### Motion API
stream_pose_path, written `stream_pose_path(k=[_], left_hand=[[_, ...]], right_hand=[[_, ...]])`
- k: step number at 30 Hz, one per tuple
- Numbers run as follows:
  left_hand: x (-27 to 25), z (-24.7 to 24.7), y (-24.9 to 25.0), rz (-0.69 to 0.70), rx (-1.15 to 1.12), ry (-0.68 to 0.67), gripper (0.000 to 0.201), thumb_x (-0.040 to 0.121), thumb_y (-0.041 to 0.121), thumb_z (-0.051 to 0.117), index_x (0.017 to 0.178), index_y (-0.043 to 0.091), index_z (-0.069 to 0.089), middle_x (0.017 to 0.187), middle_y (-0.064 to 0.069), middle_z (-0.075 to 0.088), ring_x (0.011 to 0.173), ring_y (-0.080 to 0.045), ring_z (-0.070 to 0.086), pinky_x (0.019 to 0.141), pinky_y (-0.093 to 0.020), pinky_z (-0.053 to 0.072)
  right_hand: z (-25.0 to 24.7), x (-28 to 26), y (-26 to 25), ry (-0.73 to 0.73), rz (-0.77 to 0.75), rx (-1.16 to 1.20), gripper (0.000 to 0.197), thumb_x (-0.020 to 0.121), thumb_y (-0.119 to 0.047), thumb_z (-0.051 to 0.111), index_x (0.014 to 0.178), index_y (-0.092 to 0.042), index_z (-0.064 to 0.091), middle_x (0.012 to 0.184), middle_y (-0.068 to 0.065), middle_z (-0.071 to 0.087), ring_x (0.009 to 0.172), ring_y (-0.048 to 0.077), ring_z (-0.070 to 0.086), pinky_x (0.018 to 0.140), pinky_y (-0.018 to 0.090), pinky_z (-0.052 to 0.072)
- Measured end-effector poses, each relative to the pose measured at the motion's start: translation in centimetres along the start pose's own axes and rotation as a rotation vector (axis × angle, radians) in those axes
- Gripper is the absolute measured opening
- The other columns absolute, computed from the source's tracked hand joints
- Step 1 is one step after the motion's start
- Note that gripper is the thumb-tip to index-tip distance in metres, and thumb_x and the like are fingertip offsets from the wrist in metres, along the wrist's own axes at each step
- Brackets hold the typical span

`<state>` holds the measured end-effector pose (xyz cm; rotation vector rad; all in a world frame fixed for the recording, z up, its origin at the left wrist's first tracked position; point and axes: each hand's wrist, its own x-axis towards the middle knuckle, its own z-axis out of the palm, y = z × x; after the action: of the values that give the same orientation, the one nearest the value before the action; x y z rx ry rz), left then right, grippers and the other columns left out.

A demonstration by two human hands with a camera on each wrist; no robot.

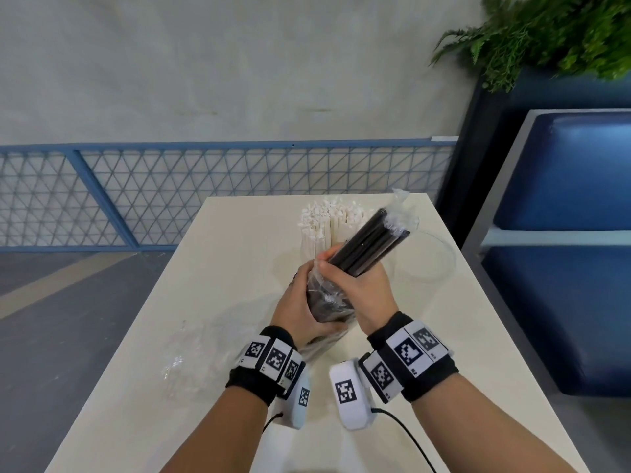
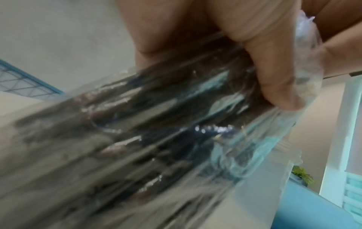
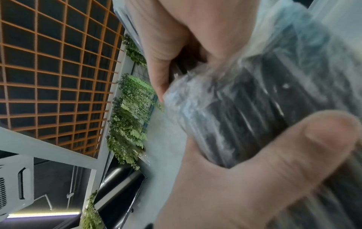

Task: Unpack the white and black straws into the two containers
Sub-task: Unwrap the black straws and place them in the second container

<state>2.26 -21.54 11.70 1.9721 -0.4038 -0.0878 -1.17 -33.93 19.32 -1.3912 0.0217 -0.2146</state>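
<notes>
Black straws (image 1: 362, 247) ran toward 1 o'clock, aimed at empty container (image 1: 426, 257); left hand (image 1: 300, 302) gripped bag (image 1: 324, 295), right hand (image 1: 362, 291) gripped straws, nearer it.

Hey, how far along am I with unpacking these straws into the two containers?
About halfway. Done: the white straws stand upright in one container, and an empty wrapper lies on the table. In hand: the left hand and right hand both grip the black straws, partly out of their plastic bag. Left: dropping them into the clear container.
</notes>
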Motion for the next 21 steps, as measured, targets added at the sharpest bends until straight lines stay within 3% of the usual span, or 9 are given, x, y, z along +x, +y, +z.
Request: stream_pose_path(k=[4, 6, 9, 14, 16, 18, 21], left_hand=[[-0.1, -0.2, 0.4, 0.003, 0.07, 0.014, 0.101, 0.046, 0.043, 0.085, 0.131, 0.028, 0.033, 0.126, 0.006, 0.055, 0.116, -0.014, 0.054, 0.099, -0.038, 0.046], [-0.1, -0.2, -0.1, -0.021, 0.069, 0.016, 0.098, 0.048, 0.037, 0.087, 0.131, 0.028, 0.035, 0.127, 0.006, 0.054, 0.117, -0.013, 0.053, 0.101, -0.038, 0.045], [-0.1, -0.2, -0.5, -0.04, 0.089, 0.037, 0.097, 0.048, 0.036, 0.089, 0.129, 0.029, 0.037, 0.128, 0.006, 0.053, 0.118, -0.014, 0.051, 0.103, -0.039, 0.044], [0.1, 0.4, -0.1, -0.048, 0.121, 0.011, 0.098, 0.045, 0.04, 0.088, 0.127, 0.035, 0.036, 0.125, 0.006, 0.052, 0.117, -0.014, 0.051, 0.102, -0.04, 0.044], [0.1, 0.6, 0.0, -0.055, 0.111, 0.01, 0.099, 0.042, 0.045, 0.086, 0.127, 0.035, 0.036, 0.124, 0.006, 0.053, 0.116, -0.014, 0.052, 0.101, -0.04, 0.046], [0.1, 0.5, 0.1, -0.065, 0.09, 0.018, 0.101, 0.04, 0.049, 0.084, 0.128, 0.032, 0.037, 0.123, 0.006, 0.055, 0.114, -0.015, 0.054, 0.1, -0.041, 0.047], [0.2, 0.2, 0.0, -0.057, 0.076, 0.045, 0.095, 0.041, 0.04, 0.087, 0.124, 0.027, 0.043, 0.119, 0.003, 0.058, 0.111, -0.015, 0.056, 0.099, -0.04, 0.047]], right_hand=[[-0.3, 0.5, -1.5, 0.105, -0.023, 0.136, 0.012, 0.079, 0.002, 0.068, 0.078, -0.01, 0.064, 0.08, 0.007, 0.064, 0.079, 0.02, 0.062, 0.081, 0.036, 0.054], [-1.0, 1.0, -2.6, 0.166, -0.058, 0.203, 0.01, 0.079, 0.002, 0.066, 0.08, -0.008, 0.063, 0.082, 0.011, 0.063, 0.083, 0.024, 0.061, 0.085, 0.041, 0.052], [-2.4, 2.1, -4.0, 0.245, -0.1, 0.35, 0.013, 0.081, 0.002, 0.064, 0.082, -0.01, 0.061, 0.076, 0.005, 0.064, 0.08, 0.022, 0.063, 0.084, 0.038, 0.051], [-2.9, 2.3, -3.6, 0.147, 0.011, 0.359, 0.019, 0.075, -0.003, 0.07, 0.088, -0.012, 0.061, 0.089, 0.011, 0.063, 0.093, 0.028, 0.061, 0.091, 0.042, 0.049], [-2.4, 1.6, -3.1, 0.121, 0.035, 0.327, 0.014, 0.074, -0.001, 0.07, 0.08, -0.013, 0.064, 0.083, 0.009, 0.064, 0.09, 0.029, 0.061, 0.086, 0.041, 0.051], [-2.8, 1.7, -3.1, 0.184, 0.027, 0.369, 0.013, 0.078, 0.001, 0.067, 0.078, -0.011, 0.064, 0.073, 0.005, 0.065, 0.081, 0.025, 0.064, 0.08, 0.039, 0.054], [-4.6, 3.0, -3.8, 0.295, 0.016, 0.526, 0.012, 0.084, 0.0, 0.061, 0.081, -0.01, 0.058, 0.071, 0.001, 0.061, 0.07, 0.019, 0.064, 0.068, 0.03, 0.055]])
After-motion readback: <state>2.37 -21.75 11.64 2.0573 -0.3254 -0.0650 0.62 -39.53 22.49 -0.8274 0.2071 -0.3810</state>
